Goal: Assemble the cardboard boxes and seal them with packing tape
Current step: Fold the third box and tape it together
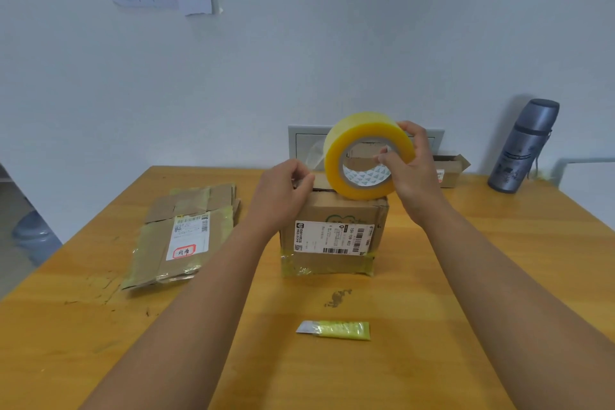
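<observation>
The tape roll [367, 156] is gripped by the right hand [411, 170] above the assembled box [332, 236] near the bench's far edge; the left hand [283, 190] apparently pinches the free end. Slack tape could fold and stick to itself.

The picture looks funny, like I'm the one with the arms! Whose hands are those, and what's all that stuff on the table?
The camera sits on a person's head, so you see their arms as if they were yours. No robot here, just two bare hands. The right hand grips a big yellow tape roll resting on a cardboard box. The left hand seems to pinch the loose tape end. On the wooden table there is also a flattened box on the left, a small yellow-green tube near you, another small open box at the back and a grey flask on the right.
</observation>
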Demonstrator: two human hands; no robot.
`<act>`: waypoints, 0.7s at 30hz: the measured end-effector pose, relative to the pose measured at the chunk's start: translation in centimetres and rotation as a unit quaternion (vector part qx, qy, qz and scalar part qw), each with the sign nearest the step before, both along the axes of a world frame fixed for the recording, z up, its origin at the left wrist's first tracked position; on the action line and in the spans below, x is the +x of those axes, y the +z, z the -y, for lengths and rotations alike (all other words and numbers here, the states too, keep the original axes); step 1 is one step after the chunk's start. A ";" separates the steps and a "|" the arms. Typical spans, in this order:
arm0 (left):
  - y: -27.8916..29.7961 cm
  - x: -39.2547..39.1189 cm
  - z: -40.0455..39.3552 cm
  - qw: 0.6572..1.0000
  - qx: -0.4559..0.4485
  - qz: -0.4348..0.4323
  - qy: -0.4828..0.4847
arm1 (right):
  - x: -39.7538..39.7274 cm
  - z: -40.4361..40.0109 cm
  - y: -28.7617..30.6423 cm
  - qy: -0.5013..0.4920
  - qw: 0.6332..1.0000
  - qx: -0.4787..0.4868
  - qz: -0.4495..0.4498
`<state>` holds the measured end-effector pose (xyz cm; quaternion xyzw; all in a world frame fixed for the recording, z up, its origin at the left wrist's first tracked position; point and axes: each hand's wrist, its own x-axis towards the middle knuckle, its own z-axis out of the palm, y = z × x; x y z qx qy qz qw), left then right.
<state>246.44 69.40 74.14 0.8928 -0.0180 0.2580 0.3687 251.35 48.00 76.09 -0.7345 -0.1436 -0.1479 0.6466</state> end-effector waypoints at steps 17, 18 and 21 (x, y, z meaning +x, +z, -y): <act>-0.7 -1.2 -2.3 0.961 0.171 0.205 0.072 | 0.1 -0.6 0.3 -0.026 0.998 -0.053 0.024; -0.9 -1.1 -2.6 0.944 0.218 0.229 0.090 | 0.1 -0.6 0.3 -0.026 0.998 -0.053 0.024; -1.8 -0.8 -3.8 0.921 0.268 0.257 0.120 | 0.2 -0.7 0.4 -0.028 0.997 -0.062 0.025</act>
